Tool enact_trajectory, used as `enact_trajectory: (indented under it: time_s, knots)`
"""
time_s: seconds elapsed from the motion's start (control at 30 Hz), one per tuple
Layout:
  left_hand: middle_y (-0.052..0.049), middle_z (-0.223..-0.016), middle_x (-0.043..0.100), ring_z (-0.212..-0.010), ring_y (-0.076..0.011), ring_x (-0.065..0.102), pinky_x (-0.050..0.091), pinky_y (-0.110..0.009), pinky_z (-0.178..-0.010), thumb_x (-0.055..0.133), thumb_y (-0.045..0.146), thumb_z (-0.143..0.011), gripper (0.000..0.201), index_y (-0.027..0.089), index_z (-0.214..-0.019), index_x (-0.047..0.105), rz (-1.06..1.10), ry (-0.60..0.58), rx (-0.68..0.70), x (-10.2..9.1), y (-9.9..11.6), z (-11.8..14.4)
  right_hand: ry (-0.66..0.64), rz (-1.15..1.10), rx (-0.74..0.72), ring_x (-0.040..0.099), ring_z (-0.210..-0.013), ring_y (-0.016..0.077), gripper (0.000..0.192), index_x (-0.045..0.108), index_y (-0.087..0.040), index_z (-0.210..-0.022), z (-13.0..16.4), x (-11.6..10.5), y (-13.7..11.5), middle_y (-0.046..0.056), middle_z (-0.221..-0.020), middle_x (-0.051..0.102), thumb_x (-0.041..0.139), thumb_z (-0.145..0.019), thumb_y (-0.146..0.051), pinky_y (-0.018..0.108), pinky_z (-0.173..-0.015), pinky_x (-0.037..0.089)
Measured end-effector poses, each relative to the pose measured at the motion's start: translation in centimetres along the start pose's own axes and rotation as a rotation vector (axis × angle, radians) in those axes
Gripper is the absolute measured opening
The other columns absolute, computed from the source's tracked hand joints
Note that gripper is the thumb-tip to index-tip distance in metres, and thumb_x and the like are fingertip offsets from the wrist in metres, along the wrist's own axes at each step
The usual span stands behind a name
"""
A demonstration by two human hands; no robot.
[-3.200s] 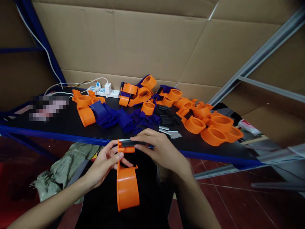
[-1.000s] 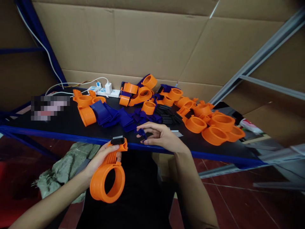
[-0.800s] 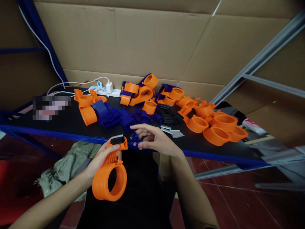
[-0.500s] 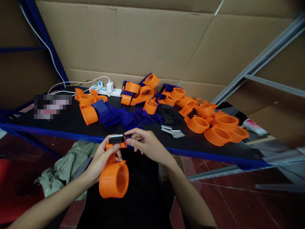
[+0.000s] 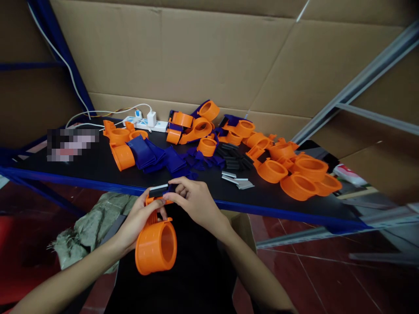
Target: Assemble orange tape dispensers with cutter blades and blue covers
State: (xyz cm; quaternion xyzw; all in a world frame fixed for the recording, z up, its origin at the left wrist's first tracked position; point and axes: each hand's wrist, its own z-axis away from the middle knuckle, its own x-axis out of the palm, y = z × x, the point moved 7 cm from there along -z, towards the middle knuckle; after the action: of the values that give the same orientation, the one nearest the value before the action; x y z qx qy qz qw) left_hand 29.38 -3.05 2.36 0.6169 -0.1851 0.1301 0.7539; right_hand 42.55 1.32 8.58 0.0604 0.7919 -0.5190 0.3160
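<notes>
The right hand point(image 5: 193, 200) has come onto the orange dispenser point(image 5: 156, 244), both hands' fingers gripping its head.

A small assembly workshop: piled orange plastic parts point(image 5: 294, 174), cardboard walls point(image 5: 183, 52), metal shelving point(image 5: 360, 74).

Left hand point(image 5: 139, 218) and right hand point(image 5: 193, 201): bare, no gloves, rings or watch visible. Forearms uncovered, no sleeves in view. Dark black garment below the arms
</notes>
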Motion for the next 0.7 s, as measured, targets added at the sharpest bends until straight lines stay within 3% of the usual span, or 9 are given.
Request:
enact_trajectory:
  time_s: [0.17, 0.37, 0.7]
  knots:
    - [0.002, -0.067, 0.066, -0.054, -0.0111, 0.060, 0.053, -0.022, -0.057, 0.073, 0.022, -0.078, 0.026, 0.019, -0.100, 0.059, 0.066, 0.047, -0.043, -0.3, 0.0, 0.1, 0.025, 0.039, -0.017, 0.062, -0.066, 0.0120, 0.033, 0.070, -0.018, -0.107, -0.1, 0.2, 0.0, 0.000, -0.075, 0.069, 0.072, -0.085, -0.043, 0.022, -0.064, 0.047]
    - [0.000, -0.065, 0.066, -0.055, -0.0122, 0.061, 0.052, -0.022, -0.057, 0.069, 0.027, -0.083, 0.020, 0.018, -0.095, 0.056, 0.064, 0.081, -0.060, -0.3, 0.2, 0.6, -0.008, 0.052, -0.062, 0.059, -0.063, 0.0109, 0.042, 0.070, -0.017, -0.111, 0.0, 0.2, -0.3, 0.001, -0.075, 0.068, 0.072, -0.084, -0.048, 0.022, -0.062, 0.047]
    - [0.001, -0.060, 0.067, -0.052, -0.0129, 0.062, 0.051, -0.024, -0.058, 0.063, 0.035, -0.089, 0.021, 0.020, -0.103, 0.056, -0.160, -0.047, 0.079, 0.6, 0.7, 1.0, -0.134, 0.065, -0.195, 0.066, -0.076, 0.0120, 0.048, 0.064, -0.022, -0.130, 1.7, -1.5, -2.1, 0.003, -0.097, 0.073, 0.075, -0.084, -0.031, 0.023, -0.071, 0.054]
